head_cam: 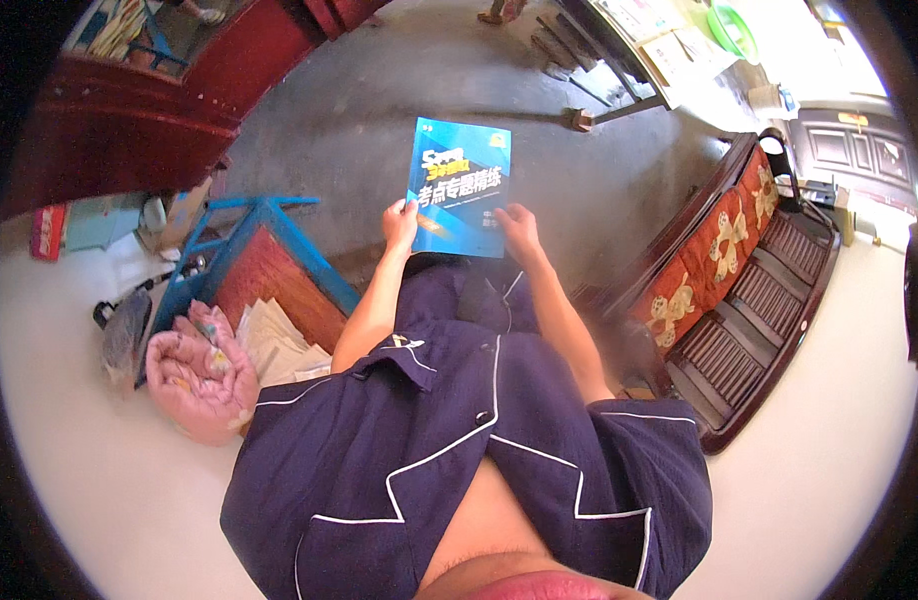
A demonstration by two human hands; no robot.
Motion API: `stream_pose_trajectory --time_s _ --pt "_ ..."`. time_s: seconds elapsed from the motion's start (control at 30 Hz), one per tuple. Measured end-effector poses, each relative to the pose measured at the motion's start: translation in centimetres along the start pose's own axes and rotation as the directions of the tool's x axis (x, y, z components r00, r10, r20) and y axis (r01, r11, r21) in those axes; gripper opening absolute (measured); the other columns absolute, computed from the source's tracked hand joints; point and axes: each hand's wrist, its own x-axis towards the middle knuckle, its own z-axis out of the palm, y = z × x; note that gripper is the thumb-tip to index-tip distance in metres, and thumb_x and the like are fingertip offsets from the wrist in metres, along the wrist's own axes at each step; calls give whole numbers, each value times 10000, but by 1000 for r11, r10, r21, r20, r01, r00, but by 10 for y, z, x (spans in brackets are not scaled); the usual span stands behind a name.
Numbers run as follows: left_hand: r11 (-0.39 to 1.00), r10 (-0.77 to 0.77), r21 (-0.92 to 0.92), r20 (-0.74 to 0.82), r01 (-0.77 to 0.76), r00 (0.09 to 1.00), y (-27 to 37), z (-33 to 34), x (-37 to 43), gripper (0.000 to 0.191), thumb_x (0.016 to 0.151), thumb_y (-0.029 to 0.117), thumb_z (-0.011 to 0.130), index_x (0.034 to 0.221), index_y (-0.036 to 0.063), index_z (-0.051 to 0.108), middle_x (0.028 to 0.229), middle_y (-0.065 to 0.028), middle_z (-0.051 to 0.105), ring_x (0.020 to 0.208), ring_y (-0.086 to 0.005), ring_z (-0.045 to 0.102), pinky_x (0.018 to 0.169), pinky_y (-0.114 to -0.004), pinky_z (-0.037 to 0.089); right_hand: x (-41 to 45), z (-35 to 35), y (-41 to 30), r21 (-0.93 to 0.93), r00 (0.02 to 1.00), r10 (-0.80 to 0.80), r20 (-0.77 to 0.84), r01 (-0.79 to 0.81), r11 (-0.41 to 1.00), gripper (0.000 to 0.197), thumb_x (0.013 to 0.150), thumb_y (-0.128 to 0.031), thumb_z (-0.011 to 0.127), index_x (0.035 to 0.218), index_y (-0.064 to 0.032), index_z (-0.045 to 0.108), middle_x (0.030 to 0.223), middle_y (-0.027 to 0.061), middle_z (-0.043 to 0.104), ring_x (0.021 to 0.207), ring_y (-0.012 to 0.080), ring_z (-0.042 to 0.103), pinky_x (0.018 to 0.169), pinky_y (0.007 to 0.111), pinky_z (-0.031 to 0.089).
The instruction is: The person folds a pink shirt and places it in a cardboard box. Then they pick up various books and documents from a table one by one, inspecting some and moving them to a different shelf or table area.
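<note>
A blue paperback book [459, 184] with large writing on its front cover is held up before me, cover towards the camera. My left hand [400, 223] grips its lower left edge, with the thumb at the side of the cover. At the lower right edge, my right hand [517, 229] has hold of the same book, thumb on the cover. The fingers behind the book are hidden. Under it are the grey floor and my dark trousers.
A wooden bench [759, 300] with an orange patterned cushion [718, 247] stands at right. A table [673, 56] bears papers and a green basin [731, 31]. At left are a blue-framed wooden piece [268, 262], a rolled pink quilt [196, 375] and dark red furniture [136, 120].
</note>
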Motion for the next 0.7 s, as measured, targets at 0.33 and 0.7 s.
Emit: stream_pose_trajectory --time_s 0.33,0.7 --pt "995 28 93 130 -41 991 98 65 87 242 841 214 575 874 -19 634 719 -115 647 660 -163 592 610 -337 437 91 -45 -45 67 987 48 -152 -38 997 204 797 -153 667 869 27 605 725 54 630 639 102 558 590 257 450" --pt "996 -28 92 162 13 986 155 135 159 278 822 248 572 847 -27 605 697 -178 605 645 -273 595 602 -382 427 190 -105 -90 -17 994 76 -82 -78 997 206 813 -157 650 879 33 604 741 53 627 667 104 560 613 255 452"
